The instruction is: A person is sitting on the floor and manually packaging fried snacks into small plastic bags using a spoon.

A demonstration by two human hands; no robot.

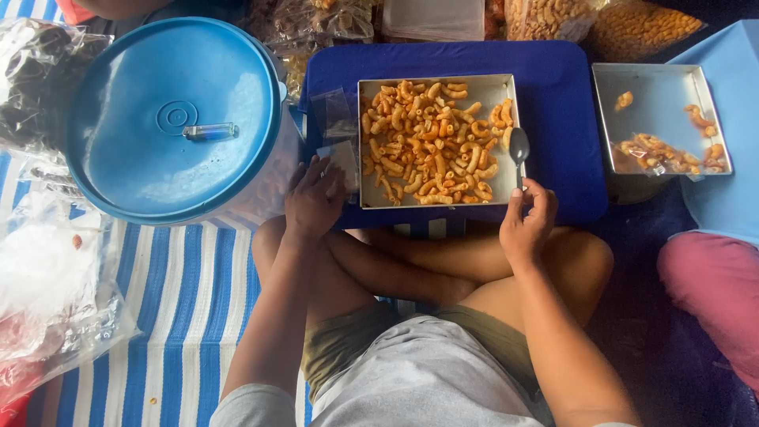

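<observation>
A square metal tray [506, 85] full of orange curled snack pieces [427, 142] sits on a blue low stand [557, 103] in front of my crossed legs. My right hand [526, 221] holds the handle of a metal spoon [519, 147] whose bowl rests at the tray's right edge. My left hand [312, 202] is at the tray's left side, fingers on a small clear plastic bag [341, 158]. More small clear bags [332, 115] lie just beyond it.
A big blue round lid [170, 119] with a lighter [209, 131] on it stands at the left. A second metal tray [662, 119] with a few snacks is at the right, near another person's knee [711, 285]. Filled snack bags [553, 17] line the back; plastic bags [47, 277] lie left on the striped mat.
</observation>
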